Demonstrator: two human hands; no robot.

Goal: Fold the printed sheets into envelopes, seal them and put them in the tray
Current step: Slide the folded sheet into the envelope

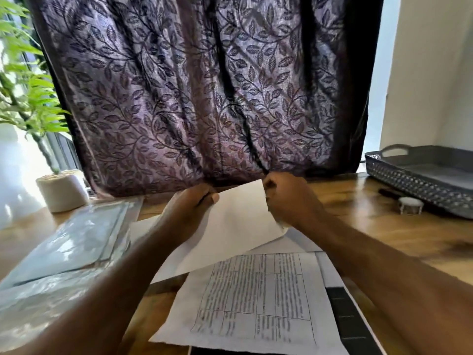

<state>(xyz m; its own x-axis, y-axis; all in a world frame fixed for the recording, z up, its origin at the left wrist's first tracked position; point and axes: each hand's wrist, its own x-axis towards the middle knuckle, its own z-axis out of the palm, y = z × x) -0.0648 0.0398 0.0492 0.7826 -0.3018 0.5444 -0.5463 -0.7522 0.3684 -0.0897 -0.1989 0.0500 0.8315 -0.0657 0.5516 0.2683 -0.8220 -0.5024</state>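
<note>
A white sheet is held up off the wooden table, its blank side toward me. My left hand pinches its upper left edge. My right hand is closed on its upper right corner and right edge. Below it a printed sheet with a table of text lies flat on other white papers near me. The grey perforated tray with handles stands at the far right of the table; I see nothing inside the part that shows.
Clear plastic sleeves lie on the left of the table. A beige plant pot stands at the back left. A small white round cap and a dark pen lie before the tray. A patterned purple curtain hangs behind.
</note>
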